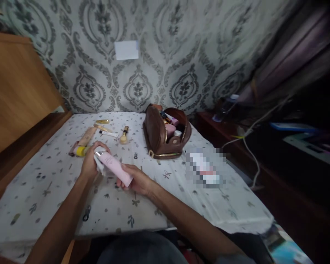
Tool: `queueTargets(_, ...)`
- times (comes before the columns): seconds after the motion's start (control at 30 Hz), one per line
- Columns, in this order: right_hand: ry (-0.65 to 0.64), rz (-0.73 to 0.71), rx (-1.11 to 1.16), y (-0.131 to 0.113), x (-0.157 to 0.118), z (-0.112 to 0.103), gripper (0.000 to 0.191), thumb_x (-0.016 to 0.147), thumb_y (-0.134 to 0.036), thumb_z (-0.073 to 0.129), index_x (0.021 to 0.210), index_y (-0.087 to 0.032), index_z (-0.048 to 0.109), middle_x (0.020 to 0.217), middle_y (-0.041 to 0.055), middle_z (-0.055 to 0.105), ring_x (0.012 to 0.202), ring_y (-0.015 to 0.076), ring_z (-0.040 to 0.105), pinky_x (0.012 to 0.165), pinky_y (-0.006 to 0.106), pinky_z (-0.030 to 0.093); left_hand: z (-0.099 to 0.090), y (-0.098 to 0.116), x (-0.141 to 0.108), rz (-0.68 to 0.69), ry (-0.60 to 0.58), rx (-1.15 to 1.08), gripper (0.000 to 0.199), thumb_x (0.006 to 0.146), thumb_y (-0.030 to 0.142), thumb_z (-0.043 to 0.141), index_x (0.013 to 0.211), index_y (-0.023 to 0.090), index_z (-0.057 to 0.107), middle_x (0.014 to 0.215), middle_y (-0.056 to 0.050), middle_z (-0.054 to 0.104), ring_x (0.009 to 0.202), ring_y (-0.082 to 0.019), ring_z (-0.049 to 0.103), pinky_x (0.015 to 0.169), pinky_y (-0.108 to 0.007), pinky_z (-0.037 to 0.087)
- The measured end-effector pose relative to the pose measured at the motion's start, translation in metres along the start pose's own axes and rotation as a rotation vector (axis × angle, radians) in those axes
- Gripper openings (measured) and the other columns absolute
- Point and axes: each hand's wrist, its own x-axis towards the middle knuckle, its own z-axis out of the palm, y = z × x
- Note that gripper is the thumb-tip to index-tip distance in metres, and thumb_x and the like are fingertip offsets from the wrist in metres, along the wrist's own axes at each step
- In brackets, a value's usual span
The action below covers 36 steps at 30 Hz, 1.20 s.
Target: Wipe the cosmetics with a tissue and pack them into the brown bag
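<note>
A pale pink cosmetic tube (pixel 114 168) with a silvery cap is held at a slant above the table, cap end up and to the left. My right hand (pixel 137 179) is closed round its lower end, the thumb on top. At the capped end, my left hand (pixel 90 161) is closed on a white tissue (pixel 101 167) that touches the tube; some of its fingers are hidden. Just beyond that hand lie a yellow-capped item (pixel 81 150) and a beige packet (pixel 87 136). An open brown cosmetic bag (pixel 157 135), filled with several items, stands farther right.
A patterned white cloth (pixel 159 205) covers the table. Toward the back lie a gold tube (pixel 102 121), a slim white stick (pixel 109 134) and a small gold-and-black bottle (pixel 124 136). A blurred-out object (pixel 206 168) lies at right. A wooden panel (pixel 22 84) borders the left.
</note>
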Motion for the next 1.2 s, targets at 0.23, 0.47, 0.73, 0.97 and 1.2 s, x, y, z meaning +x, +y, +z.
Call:
queueTargets(0.23, 0.031, 0.120, 0.108, -0.012, -0.003, -0.010, 0.040, 0.096, -0.047, 0.045, 0.093, -0.010, 0.063, 0.051, 0.0033, 0.060, 0.041, 0.0093, 0.044, 0.036, 0.017, 0.025, -0.001, -0.004, -0.003, 0.111, 0.134, 0.139, 0.046, 0.093, 0.049, 0.031, 0.073, 0.022, 0.063, 0.072, -0.004, 0.066, 0.072, -0.020, 0.059, 0.068, -0.032, 0.048)
queueTargets(0.47, 0.200, -0.261, -0.738, -0.011, -0.007, -0.008, 0.039, 0.091, -0.054, 0.052, 0.093, -0.017, 0.064, 0.066, 0.0018, 0.063, 0.056, 0.0133, 0.053, 0.053, 0.024, 0.042, -0.016, -0.017, -0.004, 0.103, -0.085, 0.243, 0.043, 0.090, 0.047, 0.039, 0.076, 0.018, 0.068, 0.074, -0.003, 0.065, 0.072, -0.018, 0.058, 0.069, -0.029, 0.045)
queueTargets(0.73, 0.401, -0.576, -1.605, -0.009, -0.011, -0.012, 0.041, 0.093, -0.033, 0.052, 0.129, -0.016, 0.063, 0.097, 0.0141, 0.066, 0.095, 0.0286, 0.060, 0.085, 0.042, 0.050, -0.023, -0.020, 0.001, -0.038, -0.219, 0.185, 0.039, 0.083, 0.034, 0.046, 0.109, 0.017, 0.069, 0.083, -0.002, 0.067, 0.079, -0.018, 0.061, 0.072, -0.027, 0.047)
queueTargets(0.97, 0.228, -0.317, -0.870, -0.011, -0.008, -0.007, 0.042, 0.085, -0.048, 0.064, 0.113, -0.018, 0.072, 0.097, 0.0054, 0.073, 0.087, 0.0221, 0.065, 0.078, 0.033, 0.051, -0.026, -0.009, 0.000, -0.263, -0.302, -0.177, 0.021, 0.072, 0.029, 0.053, 0.082, 0.017, 0.066, 0.061, 0.002, 0.054, 0.049, -0.012, 0.046, 0.046, -0.023, 0.033)
queueTargets(1.2, 0.204, -0.041, -0.238, -0.002, -0.001, -0.003, 0.054, 0.071, -0.057, 0.077, 0.104, -0.014, 0.070, 0.065, 0.0026, 0.068, 0.053, 0.0099, 0.054, 0.049, 0.020, 0.041, 0.001, -0.005, -0.007, -0.189, -0.022, -0.556, 0.036, 0.085, 0.052, 0.056, 0.079, 0.017, 0.061, 0.071, -0.001, 0.062, 0.063, -0.012, 0.057, 0.058, -0.022, 0.046)
